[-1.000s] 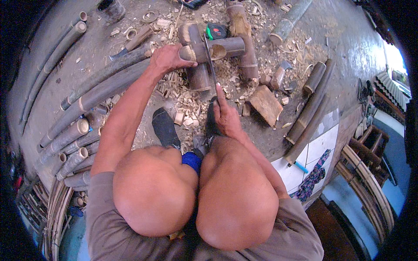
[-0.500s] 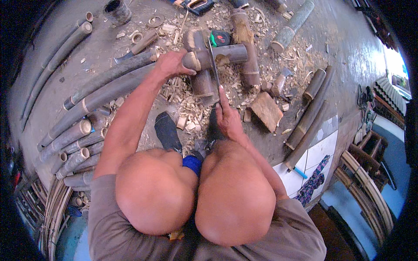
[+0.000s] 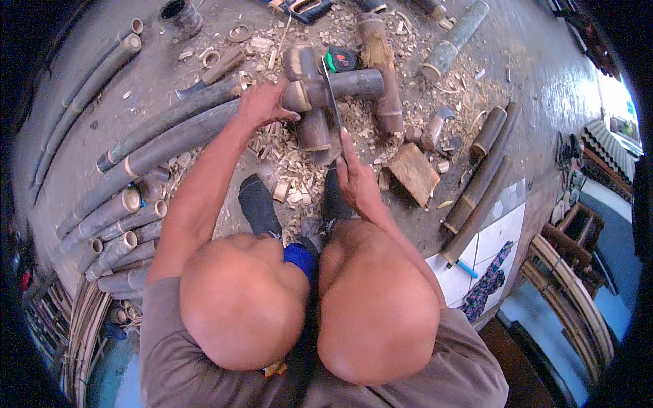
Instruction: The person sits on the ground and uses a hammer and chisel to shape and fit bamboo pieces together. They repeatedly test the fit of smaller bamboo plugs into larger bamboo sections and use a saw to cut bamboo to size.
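Observation:
Across two short pieces of bamboo on the floor lies a long dark bamboo pole, with a pale band at one joint. My left hand grips it just left of that band, thumb on the near side. In my right hand is a long, narrow-bladed knife, its handle hidden by my fingers. The blade points away from me and crosses the pole right of the band. Under the pole are the left bamboo support and the right bamboo support.
Wood chips surround a tape measure, a hatchet and a wood block. A hand saw lies at the far side. Bamboo poles are heaped at left; more bamboo lengths lie at right. My feet are close below the pole.
The pole has turned about its length: the notch seen on its top right of the blade no longer shows. My right knee has shifted slightly right. Both hands keep their holds.

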Available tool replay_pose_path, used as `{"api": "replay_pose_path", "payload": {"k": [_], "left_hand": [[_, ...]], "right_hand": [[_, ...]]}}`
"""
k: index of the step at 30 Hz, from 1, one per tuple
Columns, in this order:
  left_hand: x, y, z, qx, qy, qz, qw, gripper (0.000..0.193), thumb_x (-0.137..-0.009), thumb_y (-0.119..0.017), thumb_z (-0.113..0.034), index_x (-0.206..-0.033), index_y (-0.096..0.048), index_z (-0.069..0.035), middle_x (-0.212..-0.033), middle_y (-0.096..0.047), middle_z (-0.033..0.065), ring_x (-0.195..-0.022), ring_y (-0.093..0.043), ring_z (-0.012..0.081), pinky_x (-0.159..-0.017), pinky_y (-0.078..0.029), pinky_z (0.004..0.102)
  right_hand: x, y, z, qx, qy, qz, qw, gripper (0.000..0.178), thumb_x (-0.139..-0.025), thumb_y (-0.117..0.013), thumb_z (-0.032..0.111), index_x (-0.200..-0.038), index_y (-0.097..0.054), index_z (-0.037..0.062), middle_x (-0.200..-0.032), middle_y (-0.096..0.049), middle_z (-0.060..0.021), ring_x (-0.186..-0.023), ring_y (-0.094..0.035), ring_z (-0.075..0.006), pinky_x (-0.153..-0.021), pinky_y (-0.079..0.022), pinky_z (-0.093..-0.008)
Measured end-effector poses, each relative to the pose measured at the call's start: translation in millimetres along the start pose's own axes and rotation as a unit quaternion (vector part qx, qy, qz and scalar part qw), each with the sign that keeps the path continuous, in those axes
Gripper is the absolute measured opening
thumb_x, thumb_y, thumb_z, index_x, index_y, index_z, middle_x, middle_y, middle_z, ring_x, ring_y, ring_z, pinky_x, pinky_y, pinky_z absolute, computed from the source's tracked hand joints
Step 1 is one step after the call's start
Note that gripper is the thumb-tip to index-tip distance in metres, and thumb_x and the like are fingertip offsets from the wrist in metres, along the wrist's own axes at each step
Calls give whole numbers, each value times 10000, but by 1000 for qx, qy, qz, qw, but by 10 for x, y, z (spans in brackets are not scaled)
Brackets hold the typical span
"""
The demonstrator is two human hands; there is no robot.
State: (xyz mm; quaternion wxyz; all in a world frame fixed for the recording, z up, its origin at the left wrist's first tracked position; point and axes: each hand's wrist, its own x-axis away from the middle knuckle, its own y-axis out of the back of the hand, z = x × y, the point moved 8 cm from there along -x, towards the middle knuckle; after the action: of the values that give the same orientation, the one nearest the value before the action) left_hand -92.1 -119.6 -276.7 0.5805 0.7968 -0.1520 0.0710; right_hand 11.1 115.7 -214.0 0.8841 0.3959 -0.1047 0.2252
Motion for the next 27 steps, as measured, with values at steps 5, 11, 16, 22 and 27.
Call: {"api": "replay_pose_path", "payload": {"k": [5,11,16,22,27], "left_hand": [[0,-28,-22,-20,-26,-80,996,808,-650,-859,-576,-1204,-551,-74,-1033,-683,230,-988,-682,421,-826,-549,513],[-93,-29,23,16,-8,14,1000,768,-652,-873,-532,-1154,-545,-52,-1018,-690,223,-957,-683,422,-817,-545,512],[96,66,-50,-23,-42,-110,993,752,-665,-862,-533,-1134,-562,-27,-975,-706,252,-955,-689,424,-837,-540,522],[50,-5,-32,-13,-27,-96,995,746,-658,-871,-520,-1148,-565,-48,-958,-697,250,-944,-685,431,-833,-527,546],[31,72,-21,26,19,42,999,773,-661,-881,-483,-1221,-540,-73,-1016,-683,208,-1010,-661,407,-874,-514,513]], "right_hand": [[-67,43,-30,5,34,-20,999,667,-1011,-498,187,-1608,-204,219,-779,-640,-332,-673,-628,-521,-646,-483,-588],[29,29,-111,-20,12,3,1000,680,-1009,-500,189,-1610,-187,237,-798,-643,-336,-709,-633,-532,-667,-488,-586],[-117,81,13,19,-5,14,1000,680,-1013,-498,185,-1609,-179,255,-821,-647,-337,-748,-643,-528,-697,-500,-578],[-165,126,5,23,5,18,1000,767,-968,-552,170,-1614,-145,240,-813,-665,-325,-700,-646,-522,-680,-531,-584],[13,33,-129,-2,37,-14,999,744,-978,-537,182,-1614,-155,244,-828,-663,-336,-704,-646,-524,-685,-529,-587]]}}
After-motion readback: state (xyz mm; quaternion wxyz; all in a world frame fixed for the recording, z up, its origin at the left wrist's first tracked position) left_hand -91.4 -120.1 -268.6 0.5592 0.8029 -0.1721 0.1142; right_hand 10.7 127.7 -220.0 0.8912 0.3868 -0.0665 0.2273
